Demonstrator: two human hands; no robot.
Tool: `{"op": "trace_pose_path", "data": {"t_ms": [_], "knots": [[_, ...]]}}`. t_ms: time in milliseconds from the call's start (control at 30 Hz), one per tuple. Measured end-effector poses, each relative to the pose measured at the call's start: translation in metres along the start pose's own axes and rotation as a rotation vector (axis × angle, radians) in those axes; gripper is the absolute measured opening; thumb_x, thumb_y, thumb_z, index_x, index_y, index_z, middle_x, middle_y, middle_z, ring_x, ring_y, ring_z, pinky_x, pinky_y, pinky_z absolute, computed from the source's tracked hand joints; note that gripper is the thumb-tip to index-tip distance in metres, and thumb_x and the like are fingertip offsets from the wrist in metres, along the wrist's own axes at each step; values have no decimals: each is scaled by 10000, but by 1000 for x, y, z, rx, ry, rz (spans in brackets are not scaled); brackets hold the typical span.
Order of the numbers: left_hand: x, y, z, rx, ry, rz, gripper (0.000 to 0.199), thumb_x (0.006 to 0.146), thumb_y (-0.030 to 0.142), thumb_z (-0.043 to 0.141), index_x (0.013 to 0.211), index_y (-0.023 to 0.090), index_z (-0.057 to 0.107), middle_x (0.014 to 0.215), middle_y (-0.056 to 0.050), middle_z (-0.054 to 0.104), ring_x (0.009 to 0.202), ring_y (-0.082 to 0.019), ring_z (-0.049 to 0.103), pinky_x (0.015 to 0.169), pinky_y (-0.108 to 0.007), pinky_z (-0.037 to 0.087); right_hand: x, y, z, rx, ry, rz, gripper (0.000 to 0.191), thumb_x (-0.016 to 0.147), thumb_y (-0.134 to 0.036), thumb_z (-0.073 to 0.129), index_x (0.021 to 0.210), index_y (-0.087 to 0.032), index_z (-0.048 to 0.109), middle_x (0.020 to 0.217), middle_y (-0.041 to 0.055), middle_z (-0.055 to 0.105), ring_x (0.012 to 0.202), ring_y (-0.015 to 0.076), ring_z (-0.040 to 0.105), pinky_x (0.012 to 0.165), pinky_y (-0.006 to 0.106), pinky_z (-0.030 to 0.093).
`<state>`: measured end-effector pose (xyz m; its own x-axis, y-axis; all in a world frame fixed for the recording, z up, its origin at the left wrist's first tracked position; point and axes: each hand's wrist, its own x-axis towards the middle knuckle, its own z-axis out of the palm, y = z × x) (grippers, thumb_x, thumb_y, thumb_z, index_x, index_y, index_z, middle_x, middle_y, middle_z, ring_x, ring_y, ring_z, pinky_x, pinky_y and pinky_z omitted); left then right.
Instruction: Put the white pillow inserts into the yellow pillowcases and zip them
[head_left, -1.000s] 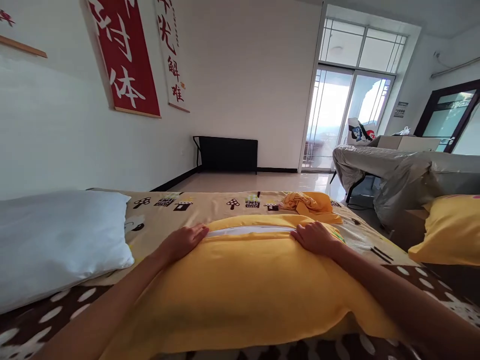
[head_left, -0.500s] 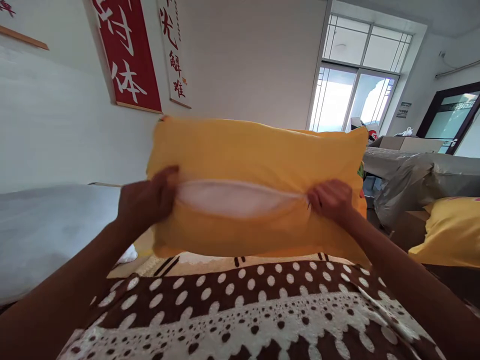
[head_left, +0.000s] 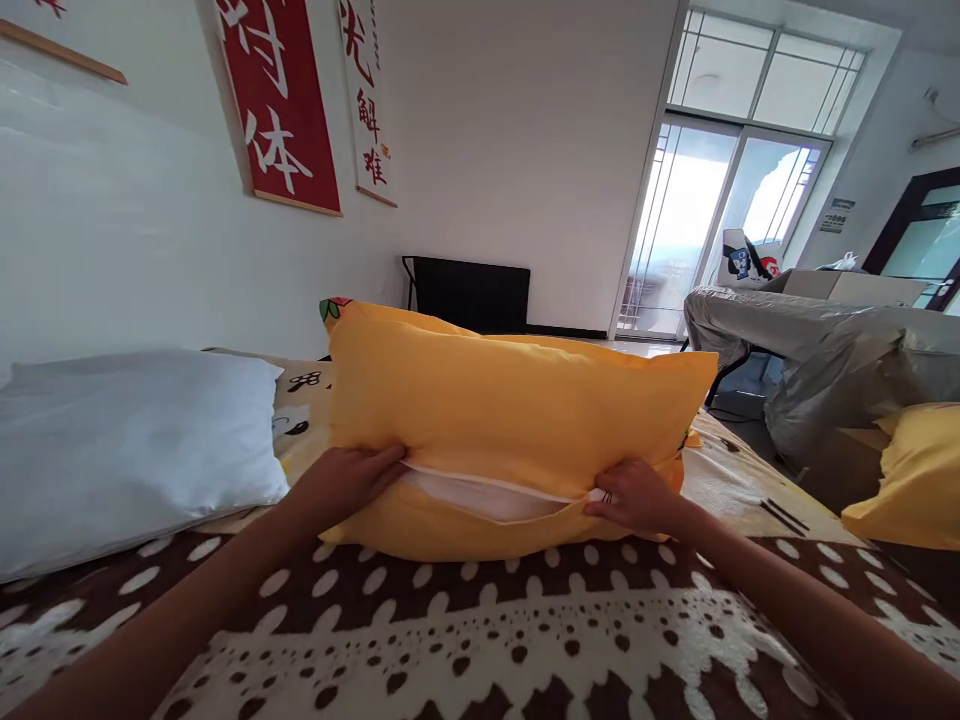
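A yellow pillowcase (head_left: 510, 400) with a white pillow (head_left: 487, 495) inside stands on its long edge on the patterned blanket (head_left: 450, 620). The white pillow shows through a long slit across the side facing me. At the slit's left end, my left hand (head_left: 360, 475) is closed on the fabric edge. My right hand (head_left: 634, 495) pinches the edge at the right end, where a bit of white pokes out by the fingers. Between the hands the slit gapes narrowly.
To the left lies a bare white pillow (head_left: 135, 430). Another yellow pillow (head_left: 911, 475) sits at the right edge, near plastic-covered furniture (head_left: 825, 330). A black panel (head_left: 472, 295) leans at the far wall. Scrolls (head_left: 289, 110) hang at the left.
Both hands have brought the yellow pillowcase down from in front of me onto the blanket. Its slit looks narrower, and the black panel behind has come into view.
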<state>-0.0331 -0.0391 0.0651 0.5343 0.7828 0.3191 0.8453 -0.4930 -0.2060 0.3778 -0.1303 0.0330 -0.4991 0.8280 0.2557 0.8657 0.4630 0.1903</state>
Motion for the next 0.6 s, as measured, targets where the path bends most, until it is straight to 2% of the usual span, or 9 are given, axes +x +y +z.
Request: {"op": "trace_pose_path", "data": {"t_ms": [67, 167, 233, 333, 400, 500, 600], "knots": [[2, 11, -7, 26, 78, 21, 384, 919, 358, 270, 961, 206, 620, 816, -102, 686, 771, -255, 632, 687, -341, 428, -1, 4, -7, -22, -23, 0, 385, 899, -508, 462, 862, -160, 624, 783, 66, 678, 745, 182, 612, 641, 275, 321], [5, 40, -14, 69, 294, 147, 301, 905, 281, 336, 963, 213, 623, 993, -114, 654, 931, -257, 583, 827, -382, 408, 3, 4, -6, -101, -32, 15, 159, 880, -287, 518, 891, -162, 616, 819, 55, 674, 772, 176, 599, 655, 278, 329], [11, 64, -17, 87, 384, 276, 271, 911, 257, 368, 1032, 214, 607, 1080, -118, 623, 1004, -266, 543, 880, -409, 384, 6, 0, -5, -143, -30, 32, 121, 860, -188, 504, 883, -159, 618, 828, 60, 666, 771, 176, 582, 671, 286, 336], [28, 95, -22, 68, 420, 387, 270, 917, 158, 351, 1013, 190, 602, 1119, -127, 598, 1058, -259, 506, 929, -410, 363, 9, -6, -10, -208, 22, 12, 148, 837, -120, 484, 850, -153, 627, 895, 97, 646, 839, 206, 548, 740, 323, 346], [43, 108, -27, 9, 430, 304, 270, 918, 133, 337, 909, 173, 604, 1021, -122, 616, 993, -244, 527, 891, -383, 385, 8, -8, -17, -277, 111, 5, 156, 826, -105, 483, 801, -160, 627, 936, 113, 625, 887, 232, 514, 785, 354, 344], [67, 119, -35, -147, 455, 96, 280, 953, 241, 327, 843, 169, 574, 846, -88, 620, 835, -217, 562, 739, -327, 410, 13, -8, -21, -311, 245, 70, 177, 836, -97, 472, 822, -163, 635, 1029, 118, 607, 950, 243, 482, 843, 365, 342], [78, 126, -29, -230, 413, 1, 333, 974, 303, 264, 873, 164, 550, 787, -70, 627, 756, -201, 585, 642, -299, 386, 32, -3, -10, -231, 244, 171, 197, 836, -82, 472, 888, -160, 645, 1069, 97, 608, 985, 227, 489, 858, 330, 351]]}}
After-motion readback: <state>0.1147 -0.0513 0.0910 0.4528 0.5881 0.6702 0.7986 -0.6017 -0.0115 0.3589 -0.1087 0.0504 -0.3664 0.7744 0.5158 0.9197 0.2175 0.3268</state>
